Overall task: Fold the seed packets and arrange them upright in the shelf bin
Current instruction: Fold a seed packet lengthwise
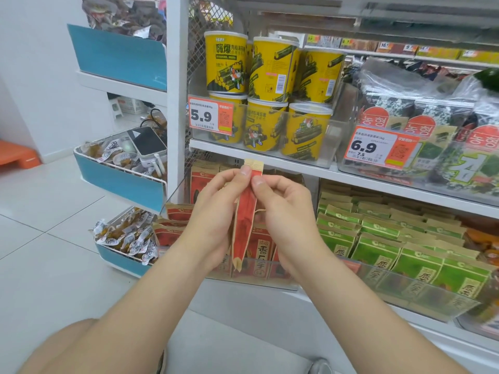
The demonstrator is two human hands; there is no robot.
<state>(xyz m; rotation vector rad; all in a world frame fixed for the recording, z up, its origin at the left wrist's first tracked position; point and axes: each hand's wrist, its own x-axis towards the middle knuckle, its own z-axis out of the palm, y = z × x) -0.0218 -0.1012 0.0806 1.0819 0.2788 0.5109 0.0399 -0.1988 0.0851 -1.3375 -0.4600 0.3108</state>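
A red and brown seed packet is held edge-on and upright between both hands, in front of the lower shelf. My left hand grips its left side, thumb pinching near the top. My right hand pinches the top from the right, its fingers curled behind the packet. Below and behind stands the clear shelf bin with more red seed packets, some upright and some leaning.
Green seed packets fill the bin to the right. Yellow tubs and seaweed packs sit on the shelf above, with price tags in front. At left a blue-fronted rack holds wrapped snacks and a power bank. Tiled floor lies below.
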